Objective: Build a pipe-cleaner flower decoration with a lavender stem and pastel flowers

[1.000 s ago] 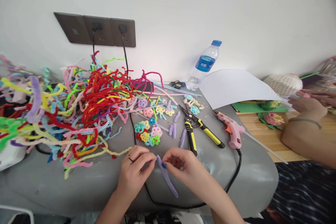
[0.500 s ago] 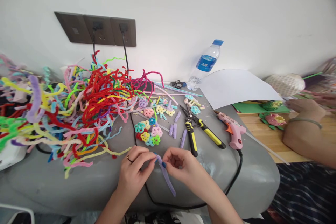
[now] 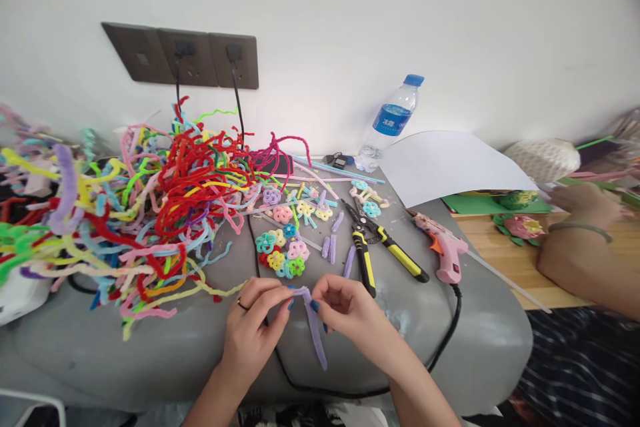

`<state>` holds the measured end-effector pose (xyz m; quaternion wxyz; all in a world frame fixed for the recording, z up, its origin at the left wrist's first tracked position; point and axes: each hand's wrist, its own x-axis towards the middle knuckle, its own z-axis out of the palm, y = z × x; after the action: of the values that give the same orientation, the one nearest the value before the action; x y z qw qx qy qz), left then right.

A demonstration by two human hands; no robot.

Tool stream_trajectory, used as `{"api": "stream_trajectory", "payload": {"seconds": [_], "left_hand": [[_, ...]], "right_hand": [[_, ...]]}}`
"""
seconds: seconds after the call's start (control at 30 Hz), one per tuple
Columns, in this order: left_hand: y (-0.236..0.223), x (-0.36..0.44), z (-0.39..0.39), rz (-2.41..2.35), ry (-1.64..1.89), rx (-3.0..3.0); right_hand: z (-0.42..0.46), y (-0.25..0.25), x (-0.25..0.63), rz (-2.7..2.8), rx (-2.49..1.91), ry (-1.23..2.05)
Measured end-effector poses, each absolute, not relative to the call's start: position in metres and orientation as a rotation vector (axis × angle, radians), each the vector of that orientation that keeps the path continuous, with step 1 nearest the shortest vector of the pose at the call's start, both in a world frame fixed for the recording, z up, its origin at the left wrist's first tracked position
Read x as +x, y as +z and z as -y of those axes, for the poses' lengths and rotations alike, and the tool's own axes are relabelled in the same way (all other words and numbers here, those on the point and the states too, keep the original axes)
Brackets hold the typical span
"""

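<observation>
Between my hands is a lilac pipe cleaner point(image 3: 316, 340), bent near its upper end, with its longer part hanging down toward me. My left hand point(image 3: 254, 323) pinches the short bent end between thumb and fingers. At the bend, my right hand point(image 3: 343, 310) grips the same pipe cleaner with thumb and forefinger. Just beyond my fingers lie short purple pipe cleaner pieces point(image 3: 333, 249) and a cluster of small coloured pipe cleaner flowers point(image 3: 276, 259). Yellow-and-black pliers point(image 3: 367, 260) rest to the right of these, their handles spread.
A large tangle of pipe cleaners point(image 3: 200, 193) covers the left side. On the right are a pink glue gun point(image 3: 447, 257) with a black cord, white paper point(image 3: 455, 167) and a water bottle point(image 3: 395, 117). Another person's arm point(image 3: 580, 260) reaches over a wooden table point(image 3: 493, 240).
My left fingers have shifted slightly left, and the pipe cleaner's upper end now bends sideways toward them. The hanging part has swung a little left. The other person's hand has moved slightly.
</observation>
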<state>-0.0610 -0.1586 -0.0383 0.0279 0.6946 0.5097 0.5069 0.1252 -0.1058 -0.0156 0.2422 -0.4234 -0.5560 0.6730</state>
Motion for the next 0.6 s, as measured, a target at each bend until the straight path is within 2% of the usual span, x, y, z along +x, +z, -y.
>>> {"api": "stream_trajectory", "payload": {"seconds": [0.6], "left_hand": [[-0.0439, -0.063, 0.1565, -1.435, 1.541, 2.216]], "right_hand": [[0.1015, -0.0125, 0.1191, 1.404, -1.119, 1.801]]}}
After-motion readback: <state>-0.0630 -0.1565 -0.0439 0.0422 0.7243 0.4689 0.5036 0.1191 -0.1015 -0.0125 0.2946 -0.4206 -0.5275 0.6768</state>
